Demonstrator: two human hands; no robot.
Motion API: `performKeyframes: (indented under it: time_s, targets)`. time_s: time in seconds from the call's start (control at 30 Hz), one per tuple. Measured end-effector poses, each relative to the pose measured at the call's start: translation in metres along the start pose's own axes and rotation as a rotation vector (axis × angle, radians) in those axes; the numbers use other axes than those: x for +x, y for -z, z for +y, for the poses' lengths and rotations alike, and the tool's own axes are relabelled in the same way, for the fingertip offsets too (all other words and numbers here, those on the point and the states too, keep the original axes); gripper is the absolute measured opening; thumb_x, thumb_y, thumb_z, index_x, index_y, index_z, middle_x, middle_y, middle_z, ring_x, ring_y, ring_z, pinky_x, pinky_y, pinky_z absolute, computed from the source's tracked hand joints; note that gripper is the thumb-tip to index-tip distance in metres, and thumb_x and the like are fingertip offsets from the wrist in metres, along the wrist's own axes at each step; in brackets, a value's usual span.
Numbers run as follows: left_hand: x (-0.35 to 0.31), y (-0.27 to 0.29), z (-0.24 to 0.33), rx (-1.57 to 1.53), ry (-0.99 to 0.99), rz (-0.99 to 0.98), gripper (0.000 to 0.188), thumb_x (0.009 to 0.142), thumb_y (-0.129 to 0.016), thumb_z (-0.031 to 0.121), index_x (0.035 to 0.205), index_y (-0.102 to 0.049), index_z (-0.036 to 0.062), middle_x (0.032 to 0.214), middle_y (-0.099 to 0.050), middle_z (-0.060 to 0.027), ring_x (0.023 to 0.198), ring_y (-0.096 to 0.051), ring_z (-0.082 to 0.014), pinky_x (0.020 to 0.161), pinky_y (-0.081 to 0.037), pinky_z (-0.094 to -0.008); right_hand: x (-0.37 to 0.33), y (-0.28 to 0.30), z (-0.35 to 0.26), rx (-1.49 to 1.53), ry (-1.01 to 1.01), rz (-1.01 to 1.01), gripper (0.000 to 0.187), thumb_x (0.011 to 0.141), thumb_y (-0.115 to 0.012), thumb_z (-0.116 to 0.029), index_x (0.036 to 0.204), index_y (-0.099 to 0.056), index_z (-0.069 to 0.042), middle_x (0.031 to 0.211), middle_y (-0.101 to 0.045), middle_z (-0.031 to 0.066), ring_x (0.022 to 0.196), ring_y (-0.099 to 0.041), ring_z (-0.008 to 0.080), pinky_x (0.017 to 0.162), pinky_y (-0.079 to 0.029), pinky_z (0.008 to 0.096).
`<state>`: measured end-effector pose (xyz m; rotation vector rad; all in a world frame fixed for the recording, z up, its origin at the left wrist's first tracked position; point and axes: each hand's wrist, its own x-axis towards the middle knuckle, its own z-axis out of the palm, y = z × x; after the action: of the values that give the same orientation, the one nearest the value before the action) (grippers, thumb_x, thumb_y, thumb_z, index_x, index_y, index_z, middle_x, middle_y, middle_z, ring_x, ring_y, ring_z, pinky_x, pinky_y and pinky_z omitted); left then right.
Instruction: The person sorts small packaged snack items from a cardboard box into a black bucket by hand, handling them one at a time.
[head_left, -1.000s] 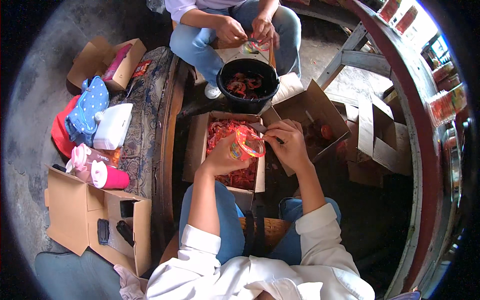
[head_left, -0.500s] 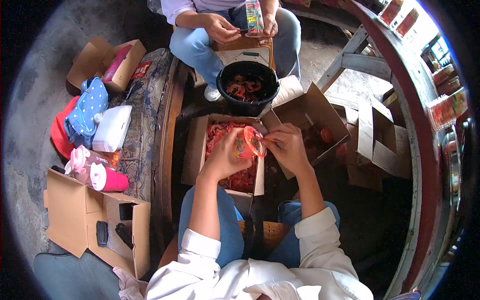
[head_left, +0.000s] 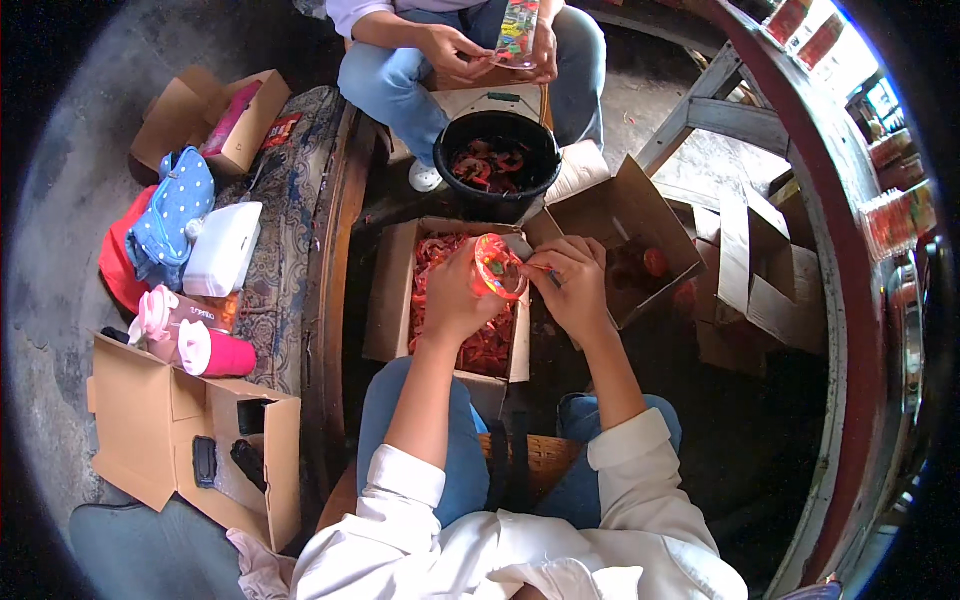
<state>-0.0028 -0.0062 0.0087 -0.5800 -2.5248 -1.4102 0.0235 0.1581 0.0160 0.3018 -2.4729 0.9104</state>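
Observation:
My left hand [head_left: 455, 300] is wrapped round a clear plastic jar [head_left: 499, 268] with an orange-red rim and coloured bits showing inside. The jar tilts with its mouth toward me. Close to its right side, my right hand [head_left: 570, 285] has its fingers pinched together around something thin that reaches to the rim; its kind cannot be made out. Below my hands stands an open cardboard box [head_left: 397, 300] full of red wrapped pieces [head_left: 487, 350], partly hidden by my left hand and the jar.
Ahead, a black bucket [head_left: 502, 207] holds red pieces; behind it a seated person [head_left: 455, 50] holds a clear patterned container [head_left: 516, 35]. Another open box [head_left: 625, 215] stands to the right, near a wooden frame [head_left: 735, 125]. Pink tumblers [head_left: 218, 352] and a white case [head_left: 223, 250] lie left.
The jar has turned so its mouth faces me more, and my left hand has shifted slightly. The person opposite has raised their container a little.

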Motion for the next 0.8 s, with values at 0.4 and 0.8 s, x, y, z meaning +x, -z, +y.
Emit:
performKeyframes:
  time_s: [0.4,0.8]
  targets:
    - [0.002,0.013,-0.002,-0.126,-0.002,-0.188,0.042,0.062,-0.075,0.024,0.097,-0.058,0.0073,0.086,-0.066,-0.0112,0.083,-0.064,-0.0274,0.073,-0.05,-0.0343,0.001,0.011,0.008,-0.004,0.073,-0.077,0.01,0.067,-0.069,-0.019,0.071,-0.065,-0.01,0.082,-0.064,0.0016,0.089,-0.055,0.0208,0.09,-0.032,0.0402]
    - [-0.004,0.015,-0.024,-0.215,0.052,-0.366,0.043,0.059,-0.074,0.016,0.097,-0.057,0.0035,0.09,-0.064,-0.0109,0.085,-0.063,-0.0233,0.077,-0.048,-0.0322,-0.003,0.006,0.012,-0.149,0.122,-0.085,0.009,0.067,-0.068,-0.017,0.075,-0.067,-0.013,0.087,-0.063,-0.0016,0.096,-0.053,0.0177,0.096,-0.028,0.043]
